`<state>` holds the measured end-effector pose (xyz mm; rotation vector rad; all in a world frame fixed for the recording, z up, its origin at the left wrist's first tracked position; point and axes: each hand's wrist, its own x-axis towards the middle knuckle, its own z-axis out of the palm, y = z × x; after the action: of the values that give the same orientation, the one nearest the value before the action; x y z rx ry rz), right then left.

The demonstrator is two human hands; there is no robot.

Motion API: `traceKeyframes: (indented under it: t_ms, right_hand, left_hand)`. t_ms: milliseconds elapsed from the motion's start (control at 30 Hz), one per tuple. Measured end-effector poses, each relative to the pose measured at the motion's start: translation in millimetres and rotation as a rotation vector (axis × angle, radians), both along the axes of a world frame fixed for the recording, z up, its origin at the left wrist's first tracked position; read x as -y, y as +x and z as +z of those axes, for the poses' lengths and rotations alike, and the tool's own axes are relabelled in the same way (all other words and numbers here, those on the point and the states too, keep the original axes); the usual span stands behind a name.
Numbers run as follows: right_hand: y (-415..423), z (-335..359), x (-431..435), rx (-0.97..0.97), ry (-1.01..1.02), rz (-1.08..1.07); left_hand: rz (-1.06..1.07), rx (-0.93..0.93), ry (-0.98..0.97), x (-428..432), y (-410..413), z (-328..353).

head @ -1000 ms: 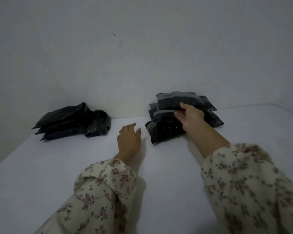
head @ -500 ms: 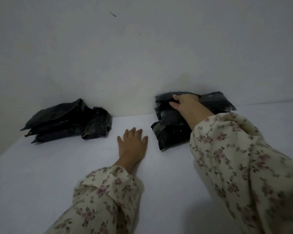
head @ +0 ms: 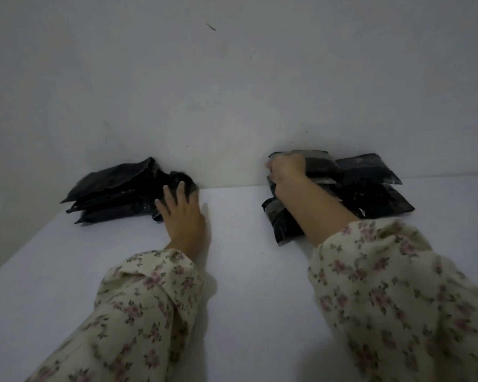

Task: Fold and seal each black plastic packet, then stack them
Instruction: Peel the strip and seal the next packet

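Looking down from the head camera, we see a white table against a wall. The left hand lies flat, fingers straight and spread, tips touching a loose pile of black packets. The right hand curls its fingers round the top packet of a stack (flat, rectangular packets) at right.

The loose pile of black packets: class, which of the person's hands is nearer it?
Left. The left hand is at the right end of the loose pile; the right hand is apart, gripping the stack.
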<state>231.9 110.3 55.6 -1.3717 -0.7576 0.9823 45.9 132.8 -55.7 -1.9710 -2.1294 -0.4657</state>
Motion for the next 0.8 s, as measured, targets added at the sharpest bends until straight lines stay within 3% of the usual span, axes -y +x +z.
traceKeyframes:
  t_ms: [167, 267, 400, 467, 567, 667, 733, 800]
  right_hand:
    - [-51.4, -30.3, 1.2, 0.216, 0.107, 0.173]
    - [-72.8, -44.0, 9.7, 0.284, 0.009, 0.326]
    - [-94.9, -68.3, 20.6, 0.195, -0.206, 0.421]
    - [-99.3, -77.2, 26.4, 0.153, -0.239, 0.36]
    - [-97.2, -83.5, 40.7, 0.084, -0.212, 0.233]
    - [-88.0, -84.9, 56.9, 0.028, -0.184, 0.204]
    - [-83.1, -81.8, 69.7, 0.013, -0.193, 0.254]
    - [-78.2, -82.1, 82.4, -0.007, -0.206, 0.322]
  left_hand:
    - [0.079, -0.024, -0.147, -15.6, -20.5, 5.8]
    - [0.059, 0.042, -0.121, -11.8, -17.2, 8.9]
    - [-0.059, 0.159, -0.06, 17.6, -2.7, 12.4]
    - [-0.128, 0.378, 0.015, 35.4, 1.7, 10.8]
    - [-0.224, 0.903, 0.116, 61.4, -3.0, 13.0]
    - [-0.136, 1.352, 0.104, 79.2, -15.9, 14.4]
    - [-0.083, 1.524, 0.064, 89.0, -24.8, 11.7]
    - [-0.042, 1.542, 0.02, 100.4, -32.7, 5.7]
